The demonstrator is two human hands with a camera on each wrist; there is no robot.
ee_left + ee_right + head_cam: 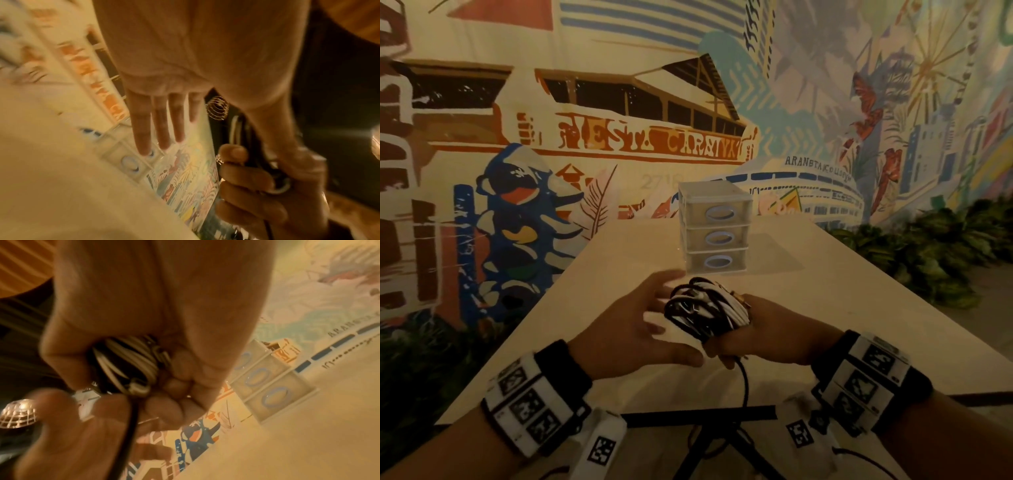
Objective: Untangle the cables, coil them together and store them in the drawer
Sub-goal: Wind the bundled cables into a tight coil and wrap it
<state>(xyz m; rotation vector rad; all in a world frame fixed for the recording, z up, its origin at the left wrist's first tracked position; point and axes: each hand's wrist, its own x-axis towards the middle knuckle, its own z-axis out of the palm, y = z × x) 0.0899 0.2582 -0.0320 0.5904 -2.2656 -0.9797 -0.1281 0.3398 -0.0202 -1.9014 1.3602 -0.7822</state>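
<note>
A coil of black and white cables (705, 310) is held just above the table, wrapped round the fingers of my right hand (767, 329), which grips it. One loose black cable end (745, 387) hangs down from that fist past the table's near edge. My left hand (640, 318) is beside the coil on its left, fingers straight and spread, holding nothing. In the right wrist view the coil (127, 360) sits inside the curled fingers. The left wrist view shows straight fingers (160, 123) and the right hand (257, 175) round the cables. A small clear three-drawer unit (714, 233) stands behind, all drawers closed.
The pale table (842, 308) stretches away to a painted mural wall. Its near edge runs just under my wrists, with dark table legs (709, 442) below. Green plants (935, 253) line the floor to the right of the table.
</note>
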